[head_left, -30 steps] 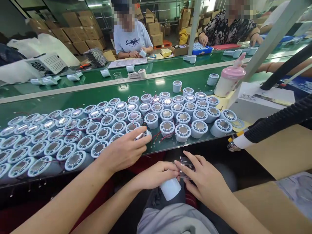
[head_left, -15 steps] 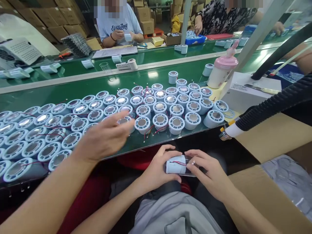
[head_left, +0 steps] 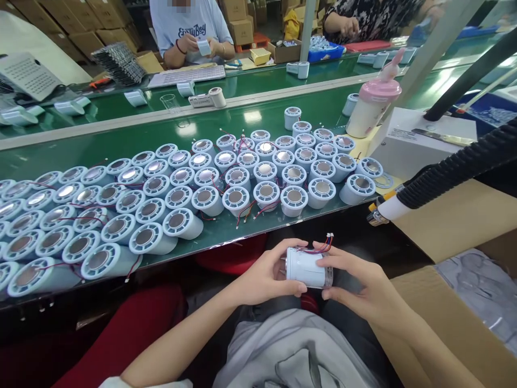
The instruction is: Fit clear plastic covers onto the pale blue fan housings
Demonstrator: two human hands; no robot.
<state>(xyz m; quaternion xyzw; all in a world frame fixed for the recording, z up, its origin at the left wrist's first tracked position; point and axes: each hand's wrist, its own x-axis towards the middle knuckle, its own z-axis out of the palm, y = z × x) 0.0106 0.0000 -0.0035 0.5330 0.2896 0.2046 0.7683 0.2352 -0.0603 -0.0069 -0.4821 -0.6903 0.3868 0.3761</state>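
Note:
My left hand [head_left: 264, 275] and my right hand [head_left: 359, 283] together hold one pale blue cylinder housing [head_left: 307, 268] lying on its side above my lap. Thin red and blue wires [head_left: 325, 243] with small white plugs stick up from its top, by my right fingers. Just beyond my hands, several identical housings [head_left: 226, 178] stand packed upright on the green belt [head_left: 121, 134], each showing a round metal disc inside a slotted white rim, some with red wires trailing.
A pink-capped bottle [head_left: 369, 105] and a white machine box [head_left: 420, 143] stand at the right of the belt. A black ribbed hose [head_left: 456, 172] crosses over cardboard boxes [head_left: 464, 215]. Two people [head_left: 186, 27] work across the far belt. Red cloth [head_left: 133, 328] lies at lower left.
A co-worker's arm that reached among the housings on the belt has pulled away out of view. My hands have turned the housing on its side and raised it, wires now up.

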